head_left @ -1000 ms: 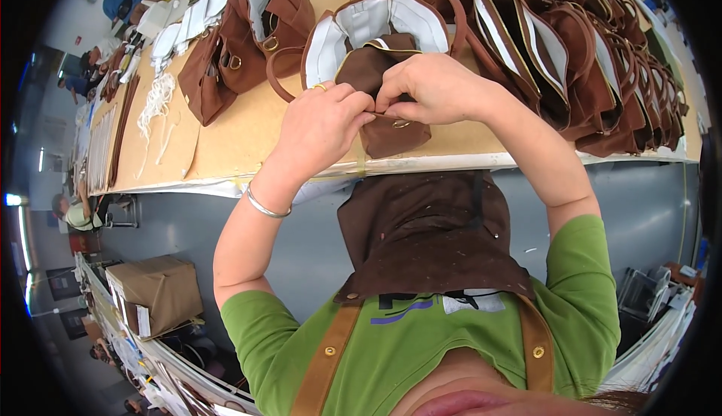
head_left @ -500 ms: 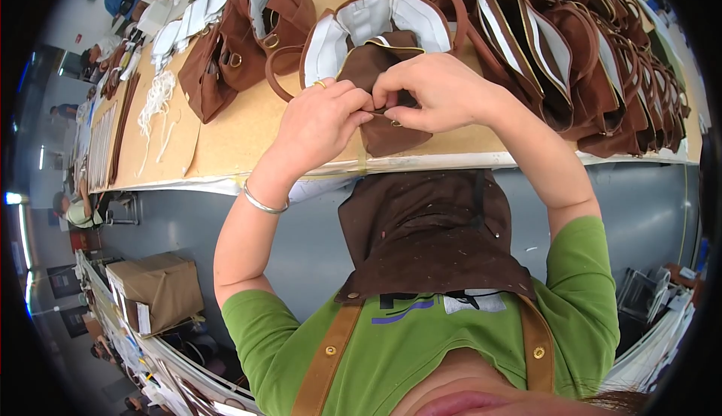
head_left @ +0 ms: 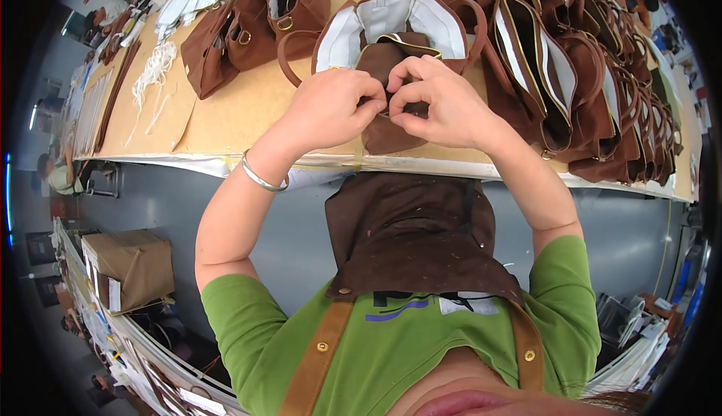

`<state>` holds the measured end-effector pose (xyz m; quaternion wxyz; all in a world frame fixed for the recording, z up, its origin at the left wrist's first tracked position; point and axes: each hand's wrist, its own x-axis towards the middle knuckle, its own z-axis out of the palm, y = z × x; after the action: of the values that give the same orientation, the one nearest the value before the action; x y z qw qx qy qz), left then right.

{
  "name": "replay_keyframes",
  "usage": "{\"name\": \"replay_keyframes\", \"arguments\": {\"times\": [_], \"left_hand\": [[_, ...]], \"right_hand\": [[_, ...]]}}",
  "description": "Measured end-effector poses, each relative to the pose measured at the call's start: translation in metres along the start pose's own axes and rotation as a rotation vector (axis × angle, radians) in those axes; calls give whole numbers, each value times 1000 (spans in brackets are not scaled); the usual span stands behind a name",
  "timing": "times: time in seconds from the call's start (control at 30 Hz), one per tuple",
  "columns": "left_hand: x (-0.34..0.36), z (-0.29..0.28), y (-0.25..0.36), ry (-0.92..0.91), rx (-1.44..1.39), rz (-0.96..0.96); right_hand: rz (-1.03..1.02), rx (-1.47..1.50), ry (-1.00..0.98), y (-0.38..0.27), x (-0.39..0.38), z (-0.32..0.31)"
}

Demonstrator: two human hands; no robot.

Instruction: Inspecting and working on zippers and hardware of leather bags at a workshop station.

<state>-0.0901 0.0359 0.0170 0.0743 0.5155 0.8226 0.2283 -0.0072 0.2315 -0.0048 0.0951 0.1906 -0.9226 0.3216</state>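
We note the brown flap [head_left: 391, 126] pinched by both hands as matt, suede-like leather. The open bag [head_left: 391, 25] behind it shows pale, smooth cloth lining and a thin gold metal edge. Right of that bag, the row of bags [head_left: 602, 92] has the same matt brown finish. The counter [head_left: 248, 115] looks like bare, dull board. The bangle [head_left: 262, 179] is polished metal; the apron [head_left: 414, 235] is matt, speckled suede.
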Motion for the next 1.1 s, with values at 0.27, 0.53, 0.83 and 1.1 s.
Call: {"name": "replay_keyframes", "arguments": {"times": [0.27, 0.53, 0.83, 1.1], "left_hand": [[0, -7, -4, -44, -168, 2], [4, -5, -6, -63, -71, -16], [2, -4, -4, -48, -125, -53], [4, 0, -8, -44, -214, -97]], "right_hand": [[-32, 119, 91, 12, -3, 3], [9, 101, 95, 14, 0, 8], [66, 93, 94, 12, 1, 10], [77, 108, 104, 8, 0, 10]]}}
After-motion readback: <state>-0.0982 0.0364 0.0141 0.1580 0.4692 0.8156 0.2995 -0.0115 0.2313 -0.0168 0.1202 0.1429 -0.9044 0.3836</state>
